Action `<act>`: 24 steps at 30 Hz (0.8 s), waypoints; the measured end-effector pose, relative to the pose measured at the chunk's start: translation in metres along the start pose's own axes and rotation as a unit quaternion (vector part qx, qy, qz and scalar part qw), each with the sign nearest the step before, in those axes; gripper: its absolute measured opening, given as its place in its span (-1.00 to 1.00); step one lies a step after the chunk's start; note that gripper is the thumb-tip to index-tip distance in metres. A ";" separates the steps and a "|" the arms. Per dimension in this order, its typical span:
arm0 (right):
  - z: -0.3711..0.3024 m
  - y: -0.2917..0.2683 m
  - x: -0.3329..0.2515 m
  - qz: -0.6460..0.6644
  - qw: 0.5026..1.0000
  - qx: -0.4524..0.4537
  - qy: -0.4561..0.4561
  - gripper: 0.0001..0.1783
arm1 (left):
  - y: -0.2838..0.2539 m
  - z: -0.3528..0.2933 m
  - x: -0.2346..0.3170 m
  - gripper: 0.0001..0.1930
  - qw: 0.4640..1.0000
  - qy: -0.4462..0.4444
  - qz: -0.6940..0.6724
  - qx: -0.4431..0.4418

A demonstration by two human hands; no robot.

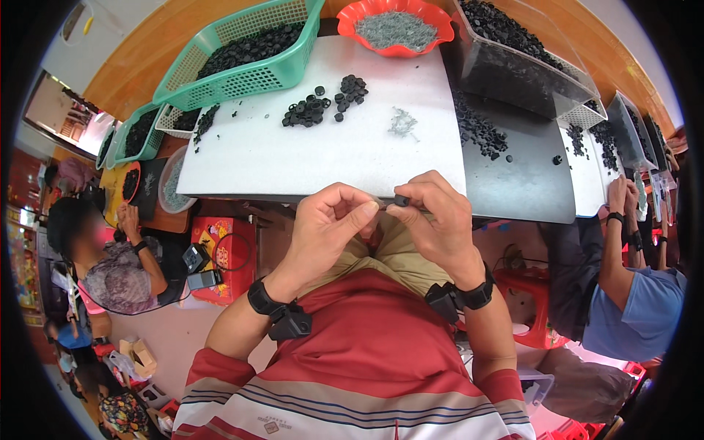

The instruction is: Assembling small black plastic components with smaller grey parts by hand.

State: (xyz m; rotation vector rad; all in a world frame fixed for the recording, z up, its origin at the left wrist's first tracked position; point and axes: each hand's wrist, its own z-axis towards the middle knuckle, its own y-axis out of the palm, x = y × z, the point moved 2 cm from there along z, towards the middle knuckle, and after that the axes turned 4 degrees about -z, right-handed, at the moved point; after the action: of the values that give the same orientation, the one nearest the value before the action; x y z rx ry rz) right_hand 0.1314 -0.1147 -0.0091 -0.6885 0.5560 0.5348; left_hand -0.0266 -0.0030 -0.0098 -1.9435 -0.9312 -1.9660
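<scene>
My right hand [442,218] pinches a small black round cap [401,200] between thumb and fingertips, just past the table's near edge. Close beside it, my left hand [328,224] is closed in a pinch, fingertips turned toward the cap. What sits between its thumb and forefinger is too small to make out. On the white table top [242,158] ahead lies a pile of black round parts [306,111], with a second cluster of black parts [352,89] beside it. Farther right is a small heap of thin greyish-clear pieces [402,123].
A green basket [242,89] of black parts stands at the back left, and a red scalloped bowl [396,50] of grey pieces at the back. A clear bin [513,77] stands back right. Co-workers sit left [121,264] and right [631,293].
</scene>
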 end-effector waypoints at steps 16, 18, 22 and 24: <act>0.003 -0.001 -0.006 -0.001 0.999 0.029 0.032 -0.67 | -0.014 0.015 0.015 -0.90 0.972 0.103 0.199 0.067; 0.005 -0.003 -0.007 -0.013 0.999 0.022 0.041 -0.68 | -0.016 0.020 0.015 -0.91 0.968 0.116 0.213 0.069; 0.004 -0.005 -0.009 -0.024 0.999 0.011 0.040 -0.70 | -0.021 0.032 0.009 -0.89 0.950 0.154 0.263 0.066; 0.002 -0.006 -0.007 -0.012 0.998 0.016 0.062 -0.71 | -0.019 0.036 0.014 -0.85 0.936 0.184 0.292 0.063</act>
State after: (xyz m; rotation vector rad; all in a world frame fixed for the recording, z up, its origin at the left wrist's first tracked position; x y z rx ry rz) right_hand 0.1309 -0.1187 -0.0009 -0.7010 0.6698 0.4618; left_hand -0.0093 0.0361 -0.0047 -1.4733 -0.3171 -1.7602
